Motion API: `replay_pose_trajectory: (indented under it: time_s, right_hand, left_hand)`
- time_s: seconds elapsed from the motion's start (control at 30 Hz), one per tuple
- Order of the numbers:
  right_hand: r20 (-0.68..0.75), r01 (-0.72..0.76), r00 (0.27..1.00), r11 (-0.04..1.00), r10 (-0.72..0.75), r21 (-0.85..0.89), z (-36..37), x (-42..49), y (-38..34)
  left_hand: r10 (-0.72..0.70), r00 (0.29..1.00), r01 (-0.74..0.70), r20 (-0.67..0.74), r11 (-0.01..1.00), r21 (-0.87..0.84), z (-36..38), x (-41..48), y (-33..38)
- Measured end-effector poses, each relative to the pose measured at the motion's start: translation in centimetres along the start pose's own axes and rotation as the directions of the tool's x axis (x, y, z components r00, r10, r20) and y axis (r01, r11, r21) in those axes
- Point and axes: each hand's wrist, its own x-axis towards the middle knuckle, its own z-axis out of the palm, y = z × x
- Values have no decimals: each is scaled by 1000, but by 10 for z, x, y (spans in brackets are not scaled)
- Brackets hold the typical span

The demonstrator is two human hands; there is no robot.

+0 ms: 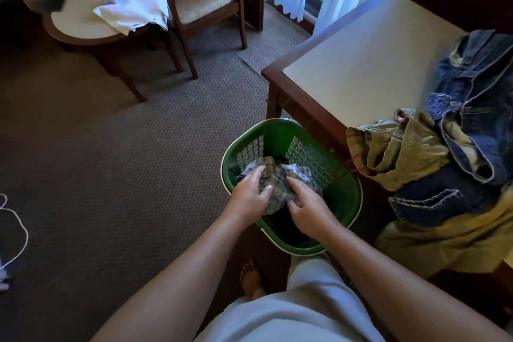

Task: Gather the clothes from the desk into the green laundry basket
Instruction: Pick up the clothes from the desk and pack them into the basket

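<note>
Clothes pile left on desk, right of green basket. Plaid shirt pressed into basket, gripped by left hand and right hand. Right hand judged nearer pile.

A patterned brown carpet covers the floor. On it stand the green laundry basket, just beside the desk's wooden leg, a round side table, a wooden armchair and a bare foot. The desk has a pale top in a dark wood frame; denim garments and an olive garment lie heaped on its near end, spilling over the edge. A white cloth lies on the round table, overhanging its rim.
</note>
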Motion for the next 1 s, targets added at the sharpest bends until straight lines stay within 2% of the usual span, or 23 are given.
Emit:
replay_pose_trajectory:
  time_s: [0.13,0.27,0.37,0.43,0.5,0.57,0.63,0.73,0.83,1.0]
  right_hand:
    - [139,145,984,944,-108,-295,-10,35,9]
    - [340,289,934,790,-109,-540,-6,98,30]
    - [478,381,878,614,-6,-691,17,163,57]
    - [519,448,855,485,14,-751,38,214,82]
    - [551,502,834,368,36,-783,64,263,112]
    - [596,575,801,206,54,-792,92,303,147]
    - [625,620,780,93,42,-779,117,331,184]
    - [635,626,772,131,36,-768,152,360,233]
    - [636,629,770,114,46,-769,184,388,281]
    - [651,646,758,102,26,-756,216,433,318]
  left_hand:
    - [-79,997,79,6,995,-62,22,21,-12]
    - [-271,962,270,13,951,-149,65,57,-45]
    - [-425,905,421,7,895,-149,110,97,-81]
    - [-460,887,454,-42,885,-103,142,135,-104]
    - [-484,869,487,-100,873,10,176,176,-132]
    - [-557,823,568,-113,814,120,213,209,-164]
    - [-613,776,630,-150,764,141,250,234,-195]
    - [-671,724,689,-160,711,138,297,257,-230]
    - [-733,669,743,-124,664,86,327,282,-258]
    - [-746,666,746,5,666,5,348,319,-290]
